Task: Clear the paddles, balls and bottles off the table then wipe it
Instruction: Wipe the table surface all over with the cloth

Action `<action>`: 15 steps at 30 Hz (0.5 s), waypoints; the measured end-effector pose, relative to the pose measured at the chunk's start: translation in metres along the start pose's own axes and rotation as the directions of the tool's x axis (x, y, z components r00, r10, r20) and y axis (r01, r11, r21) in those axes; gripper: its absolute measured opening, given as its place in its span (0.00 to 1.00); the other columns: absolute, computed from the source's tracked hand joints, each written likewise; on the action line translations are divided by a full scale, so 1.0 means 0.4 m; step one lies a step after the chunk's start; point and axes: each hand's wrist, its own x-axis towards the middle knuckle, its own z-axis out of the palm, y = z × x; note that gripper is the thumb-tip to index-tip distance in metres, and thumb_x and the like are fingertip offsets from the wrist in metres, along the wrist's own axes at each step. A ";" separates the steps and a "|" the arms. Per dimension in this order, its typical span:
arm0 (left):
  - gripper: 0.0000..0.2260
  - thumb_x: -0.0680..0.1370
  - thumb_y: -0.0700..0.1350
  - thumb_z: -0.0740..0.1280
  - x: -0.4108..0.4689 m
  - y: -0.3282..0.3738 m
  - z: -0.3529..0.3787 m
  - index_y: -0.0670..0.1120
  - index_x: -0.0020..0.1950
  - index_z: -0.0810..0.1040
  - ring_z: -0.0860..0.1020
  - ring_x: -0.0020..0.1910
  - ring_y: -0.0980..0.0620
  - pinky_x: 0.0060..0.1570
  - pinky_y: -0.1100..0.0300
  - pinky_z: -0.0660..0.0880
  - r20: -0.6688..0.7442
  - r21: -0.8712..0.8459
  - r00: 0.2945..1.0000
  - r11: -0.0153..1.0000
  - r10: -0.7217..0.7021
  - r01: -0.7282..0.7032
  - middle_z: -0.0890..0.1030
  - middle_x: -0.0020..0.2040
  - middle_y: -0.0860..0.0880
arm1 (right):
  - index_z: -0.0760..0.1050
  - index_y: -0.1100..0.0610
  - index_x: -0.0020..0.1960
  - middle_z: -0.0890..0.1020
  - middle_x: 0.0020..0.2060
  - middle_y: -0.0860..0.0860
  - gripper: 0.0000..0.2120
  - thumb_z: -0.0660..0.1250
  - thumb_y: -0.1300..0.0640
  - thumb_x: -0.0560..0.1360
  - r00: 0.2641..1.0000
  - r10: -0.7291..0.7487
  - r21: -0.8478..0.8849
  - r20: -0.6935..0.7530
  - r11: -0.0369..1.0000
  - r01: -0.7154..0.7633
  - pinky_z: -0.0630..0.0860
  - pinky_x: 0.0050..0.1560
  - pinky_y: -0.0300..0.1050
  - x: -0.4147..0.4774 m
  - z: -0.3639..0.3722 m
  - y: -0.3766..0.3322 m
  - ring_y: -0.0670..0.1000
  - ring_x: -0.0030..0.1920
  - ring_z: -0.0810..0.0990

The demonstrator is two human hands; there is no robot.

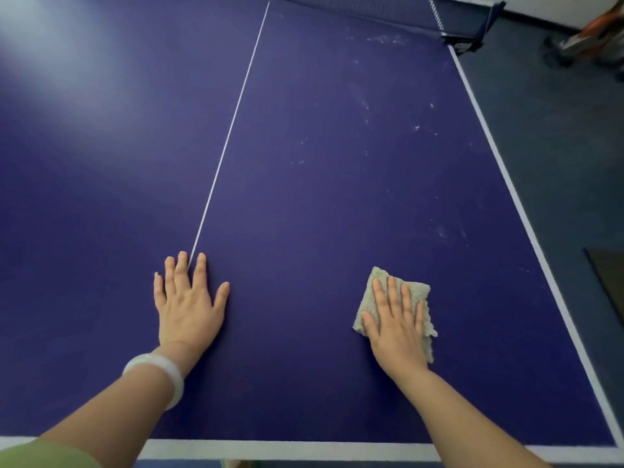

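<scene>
Flat grip, nothing pinched: right hand pressed straight fingers onto the folded beige cloth, nubby, ragged-edged, on the near right of the counter. Left hand lay spread on matte blue, covering the white centre line's near end. Pale smears dotted the far right. Palm hid the cloth's middle; net cut off at top.

White wrist bangle, green sleeve
</scene>
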 end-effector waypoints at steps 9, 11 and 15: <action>0.28 0.82 0.56 0.53 -0.183 0.411 0.093 0.45 0.79 0.53 0.43 0.79 0.44 0.77 0.51 0.39 0.093 -0.096 0.955 0.957 0.281 -0.272 0.49 0.80 0.42 | 0.28 0.43 0.76 0.32 0.77 0.43 0.30 0.34 0.36 0.78 0.985 -0.164 -0.009 -0.061 0.986 0.164 0.33 0.76 0.55 -0.076 0.041 0.119 0.48 0.76 0.29; 0.30 0.82 0.58 0.50 -0.251 0.504 0.139 0.45 0.80 0.50 0.40 0.79 0.43 0.76 0.49 0.36 0.132 -0.073 0.956 0.964 0.263 -0.255 0.46 0.80 0.41 | 0.32 0.44 0.78 0.35 0.78 0.43 0.30 0.35 0.36 0.79 0.987 -0.143 -0.012 -0.068 0.990 0.143 0.35 0.76 0.55 -0.121 0.051 0.220 0.48 0.77 0.32; 0.32 0.81 0.60 0.42 -0.321 0.570 0.196 0.42 0.80 0.45 0.40 0.78 0.40 0.75 0.41 0.38 0.101 0.097 0.976 0.974 0.194 -0.204 0.45 0.79 0.38 | 0.26 0.43 0.75 0.32 0.77 0.44 0.30 0.27 0.35 0.76 0.988 0.134 0.023 -0.075 0.991 -0.132 0.35 0.77 0.56 -0.182 0.039 0.451 0.48 0.76 0.29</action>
